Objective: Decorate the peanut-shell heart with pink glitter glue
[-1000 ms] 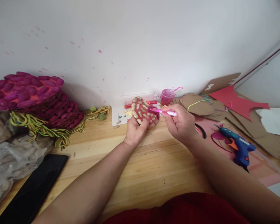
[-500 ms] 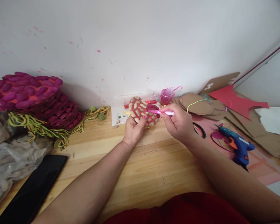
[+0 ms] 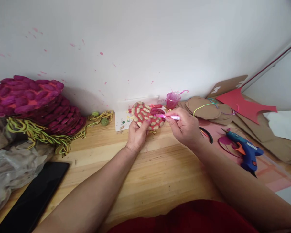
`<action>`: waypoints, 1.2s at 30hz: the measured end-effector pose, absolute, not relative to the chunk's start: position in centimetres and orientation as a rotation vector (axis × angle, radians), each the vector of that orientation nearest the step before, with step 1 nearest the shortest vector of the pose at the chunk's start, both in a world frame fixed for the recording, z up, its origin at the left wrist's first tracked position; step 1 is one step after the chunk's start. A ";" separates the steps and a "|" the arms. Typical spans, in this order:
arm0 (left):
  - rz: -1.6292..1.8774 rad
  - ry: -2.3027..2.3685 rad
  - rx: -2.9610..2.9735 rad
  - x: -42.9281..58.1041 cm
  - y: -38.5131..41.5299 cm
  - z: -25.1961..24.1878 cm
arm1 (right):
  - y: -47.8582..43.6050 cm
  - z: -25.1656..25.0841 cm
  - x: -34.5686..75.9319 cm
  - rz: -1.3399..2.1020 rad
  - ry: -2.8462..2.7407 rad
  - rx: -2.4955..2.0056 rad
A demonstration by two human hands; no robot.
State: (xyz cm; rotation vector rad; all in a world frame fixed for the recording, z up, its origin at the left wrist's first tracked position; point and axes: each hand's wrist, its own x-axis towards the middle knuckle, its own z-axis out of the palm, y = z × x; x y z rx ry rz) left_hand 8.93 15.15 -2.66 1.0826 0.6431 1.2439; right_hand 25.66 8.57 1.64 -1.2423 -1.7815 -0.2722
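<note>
My left hand (image 3: pixel 137 134) grips the lower left edge of a round red disc (image 3: pixel 145 118) covered with peanuts in their shells, its thumb on the front. Most of the peanuts are plain tan; those at the upper right are painted magenta. My right hand (image 3: pixel 184 126) pinches a white-handled paintbrush (image 3: pixel 174 117), whose pink tip touches the disc's right part. Behind the disc lies a white sheet (image 3: pixel 120 121) with small stars on it. A clear cup (image 3: pixel 172 101) smeared with pink paint stands just beyond my right hand.
At left are a stack of magenta-painted peanut discs (image 3: pixel 26 94), yellow-green yarn (image 3: pixel 43 134), a plastic bag (image 3: pixel 12 171) and a black phone (image 3: pixel 34 194). At right lie cardboard discs (image 3: pixel 203 108), red paper (image 3: pixel 244 103), scissors (image 3: pixel 207 134) and a blue glue gun (image 3: pixel 248 153).
The disc, turned slightly, sits a little further left with my left hand. The brush tip remains on its right part, among the painted peanuts. The whole view has shifted slightly.
</note>
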 end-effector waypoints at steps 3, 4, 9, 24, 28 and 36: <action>1.241 0.659 1.038 9.0 15.1 -2.4 | 8.6 1.6 26.0 -0.298 -1.765 -1.258; 1.240 0.667 1.024 9.0 15.1 -2.4 | 8.6 1.6 26.1 -0.295 -1.746 -1.265; 1.217 0.663 1.027 9.0 15.2 -2.6 | 8.4 1.8 25.7 -0.203 -1.683 -1.254; 1.205 0.651 1.026 9.1 15.2 -2.5 | 8.5 1.7 25.7 -0.157 -1.681 -1.263; 1.199 0.660 1.020 9.0 15.1 -2.4 | 8.5 1.6 25.8 -0.198 -1.686 -1.258; 1.199 0.656 0.988 9.1 15.0 -2.1 | 8.5 1.7 25.8 -0.162 -1.677 -1.267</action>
